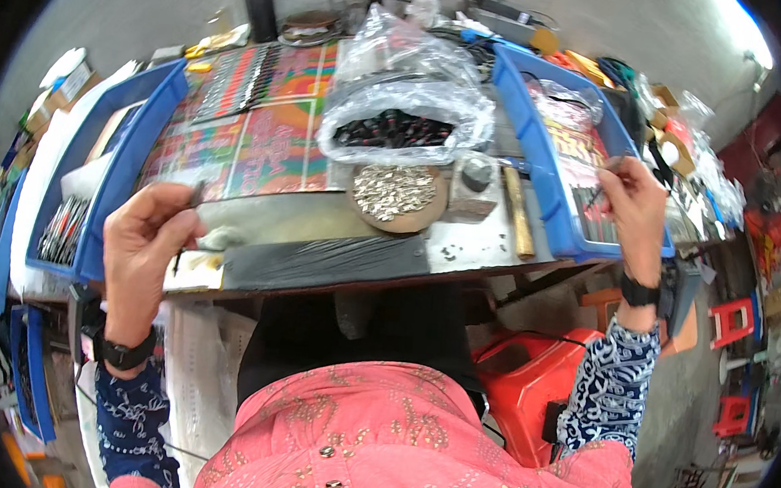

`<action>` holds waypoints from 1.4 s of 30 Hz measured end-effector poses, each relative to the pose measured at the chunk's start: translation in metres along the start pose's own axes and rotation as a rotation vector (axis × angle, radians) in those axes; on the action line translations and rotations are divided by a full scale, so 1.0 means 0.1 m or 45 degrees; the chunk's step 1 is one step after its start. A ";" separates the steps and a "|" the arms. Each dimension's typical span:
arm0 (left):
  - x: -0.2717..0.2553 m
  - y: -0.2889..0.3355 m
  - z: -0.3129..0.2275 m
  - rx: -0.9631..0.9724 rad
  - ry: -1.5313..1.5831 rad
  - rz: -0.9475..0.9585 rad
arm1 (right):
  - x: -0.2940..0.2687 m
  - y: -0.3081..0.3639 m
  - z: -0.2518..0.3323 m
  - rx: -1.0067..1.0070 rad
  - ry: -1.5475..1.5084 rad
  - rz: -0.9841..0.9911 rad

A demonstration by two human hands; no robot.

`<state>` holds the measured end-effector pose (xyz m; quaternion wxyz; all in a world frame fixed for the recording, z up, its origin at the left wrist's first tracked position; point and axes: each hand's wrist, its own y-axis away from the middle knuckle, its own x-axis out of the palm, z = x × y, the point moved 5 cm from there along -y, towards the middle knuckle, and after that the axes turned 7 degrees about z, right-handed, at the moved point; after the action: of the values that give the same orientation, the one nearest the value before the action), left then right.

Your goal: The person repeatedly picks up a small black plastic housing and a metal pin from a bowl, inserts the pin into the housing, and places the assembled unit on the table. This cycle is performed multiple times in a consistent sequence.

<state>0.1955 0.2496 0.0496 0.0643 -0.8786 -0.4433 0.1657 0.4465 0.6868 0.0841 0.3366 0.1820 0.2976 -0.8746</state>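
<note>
My left hand (148, 230) is closed in a pinch above the table's front left edge. Dark tips show above and below its fingers, as if from one slim dark piece. Over the right blue tray (531, 154), my right hand (636, 208) is also pinched, with a small dark thing at its fingertips that I cannot make out. Slim packed pieces lie in that tray below it. Between my hands are a round dish (357, 206) of small silvery metal bits and an open clear plastic bag (408, 85) filled with small black-and-red parts (395, 131).
A left blue tray (159, 97) holds slim dark pieces (63, 229). Rows of similar pieces (238, 81) lie on a colourful sheet (279, 143). Right of the dish are a metal block (474, 188) and a wooden handle (518, 213). A red stool (537, 366) stands below the table.
</note>
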 end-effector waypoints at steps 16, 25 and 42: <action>0.81 0.39 0.05 -0.316 0.675 0.391 | 1.76 1.07 0.82 0.326 -0.909 0.874; 0.98 0.49 0.16 -0.351 0.716 0.383 | 2.10 1.25 1.06 0.130 -0.918 0.998; 1.10 0.58 0.24 -0.364 0.904 0.281 | 2.21 1.37 1.14 -0.066 -0.770 0.840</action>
<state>0.2915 0.3021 -0.0139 0.0726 -0.9236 -0.3152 -0.2057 0.3722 0.4257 0.0014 0.6740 -0.0050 0.1336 -0.7265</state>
